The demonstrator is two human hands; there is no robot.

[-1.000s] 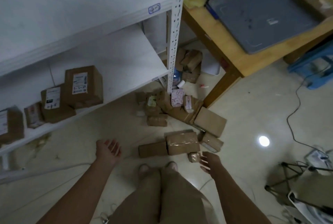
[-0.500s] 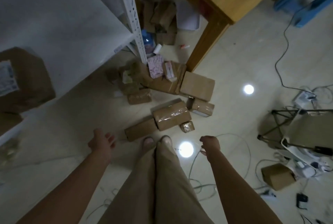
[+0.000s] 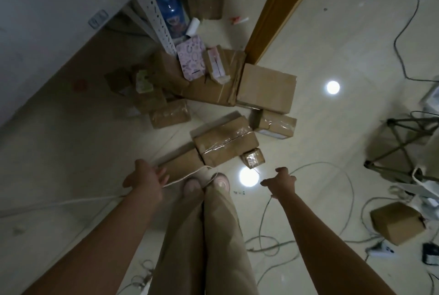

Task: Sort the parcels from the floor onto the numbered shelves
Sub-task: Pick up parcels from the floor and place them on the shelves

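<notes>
Several brown cardboard parcels lie on the pale floor in front of my feet. Nearest are a long flat parcel (image 3: 183, 166), a taped parcel (image 3: 225, 143) leaning on it, and a tiny taped parcel (image 3: 252, 157). Behind them sit a larger box (image 3: 267, 88), a small taped box (image 3: 276, 123) and a pink patterned parcel (image 3: 192, 58). My left hand (image 3: 145, 177) hangs just left of the long flat parcel, fingers relaxed, holding nothing. My right hand (image 3: 280, 180) hovers below the tiny parcel, fingers loosely spread, empty. The white shelf (image 3: 59, 16) edge shows at top left.
A perforated shelf post (image 3: 155, 9) and a wooden table leg (image 3: 278, 9) flank the pile. Cables (image 3: 344, 176) trail across the floor by my feet and at right. A lone box (image 3: 396, 222), a metal stand (image 3: 401, 145) and a blue bottle (image 3: 171, 13) are nearby.
My view has tilted down from the shelves toward the floor pile. Both hands have dropped lower toward the nearest parcels; neither has taken hold of anything.
</notes>
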